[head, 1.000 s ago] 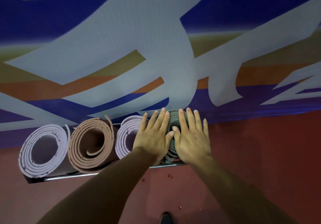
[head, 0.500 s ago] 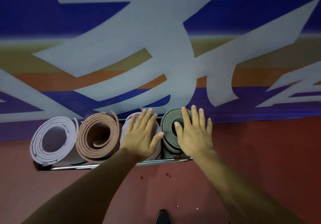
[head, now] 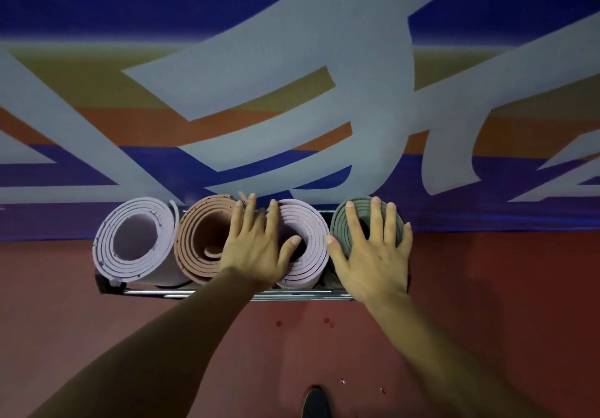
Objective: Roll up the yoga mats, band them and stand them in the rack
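Note:
Several rolled yoga mats stand upright side by side in a low metal rack point(head: 181, 291) against the wall, seen from above. From left: a lilac mat point(head: 110, 249), a tan mat point(head: 191, 239), a second lilac mat point(head: 313, 239) and a grey-green mat point(head: 339, 223). My left hand point(head: 256, 245) lies flat with straight fingers across the tops of the tan mat and the second lilac mat. My right hand point(head: 373, 249) presses flat on top of the grey-green mat, covering most of it. No bands are visible from this angle.
A wall banner point(head: 292, 76) with blue, orange, olive and pale shapes rises right behind the rack. The floor point(head: 487, 287) is red, with a few small specks near the rack. A dark shoe tip point(head: 316, 403) shows at the bottom edge.
Both hands have spread apart: the left slid left from the grey-green mat onto the tan and second lilac mats, the right shifted right over the grey-green mat. The view moved closer.

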`<state>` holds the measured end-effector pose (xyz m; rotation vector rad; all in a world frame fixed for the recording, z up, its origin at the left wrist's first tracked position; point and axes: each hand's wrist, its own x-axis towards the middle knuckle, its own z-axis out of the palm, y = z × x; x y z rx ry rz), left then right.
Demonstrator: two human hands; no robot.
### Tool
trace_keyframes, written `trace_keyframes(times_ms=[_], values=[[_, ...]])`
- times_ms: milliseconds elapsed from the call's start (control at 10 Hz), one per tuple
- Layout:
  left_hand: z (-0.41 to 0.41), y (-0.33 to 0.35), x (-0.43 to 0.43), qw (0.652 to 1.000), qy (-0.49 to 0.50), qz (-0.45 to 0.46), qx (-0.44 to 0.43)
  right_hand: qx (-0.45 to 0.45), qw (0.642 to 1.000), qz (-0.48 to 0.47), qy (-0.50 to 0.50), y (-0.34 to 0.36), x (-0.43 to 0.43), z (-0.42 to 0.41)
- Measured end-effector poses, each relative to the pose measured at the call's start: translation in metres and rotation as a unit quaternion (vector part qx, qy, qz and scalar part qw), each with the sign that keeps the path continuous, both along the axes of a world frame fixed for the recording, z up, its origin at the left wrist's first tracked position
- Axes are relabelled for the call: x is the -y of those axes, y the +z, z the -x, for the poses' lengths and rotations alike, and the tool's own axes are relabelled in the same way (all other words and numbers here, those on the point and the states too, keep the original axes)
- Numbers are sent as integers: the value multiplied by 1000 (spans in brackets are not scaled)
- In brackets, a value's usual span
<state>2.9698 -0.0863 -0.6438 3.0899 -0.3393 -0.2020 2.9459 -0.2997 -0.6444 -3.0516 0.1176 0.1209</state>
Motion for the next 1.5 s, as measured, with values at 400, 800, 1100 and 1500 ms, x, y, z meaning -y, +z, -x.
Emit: trace_keyframes(times_ms=[400,800,1100,1500], values=[[-2,-1,3,999,-40,12,-1,16,1000,-1,13,-12,5,7],[-5,-2,35,994,-61,72,-53,22,1000,9,12,-15,2,4],[-11,-8,38,996,-66,47,-42,15,1000,17,10,-15,1,-2],[3,15,28,997,-56,35,-37,-59,998,-17,10,11,7,-2]])
